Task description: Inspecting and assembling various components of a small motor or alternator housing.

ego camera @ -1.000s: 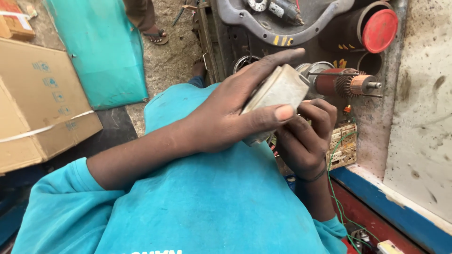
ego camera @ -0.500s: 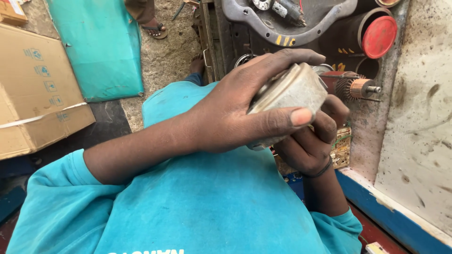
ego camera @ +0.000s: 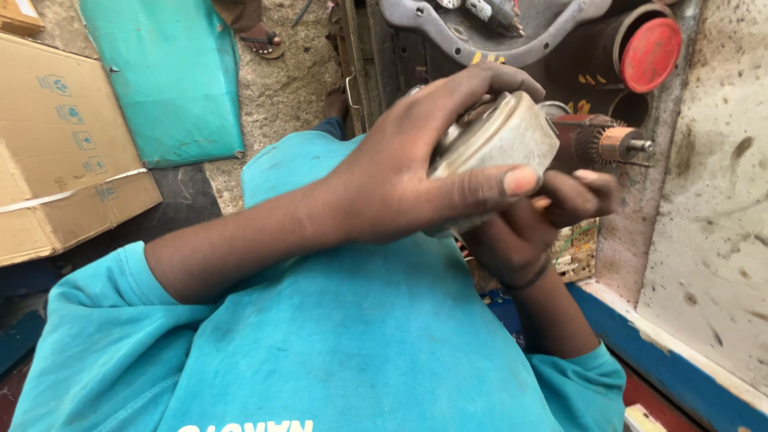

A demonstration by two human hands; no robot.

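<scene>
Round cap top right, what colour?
Red cap; head view shows it best.

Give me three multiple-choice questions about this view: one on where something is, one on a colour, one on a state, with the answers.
1. Where is the cardboard box?
A. Far left of the view
B. Under the right hand
C. Beside the red cap

2. What colour is the round cap at top right?
A. Green
B. Red
C. White

3. How is the metal housing held?
A. Lying loose on the floor
B. Pinched by one finger
C. Gripped by the left hand, with the right hand beneath

Answers: 1 A, the box lies at the left edge. 2 B, the cap is plainly red. 3 C, left fingers wrap it and the right hand sits under it.
</scene>
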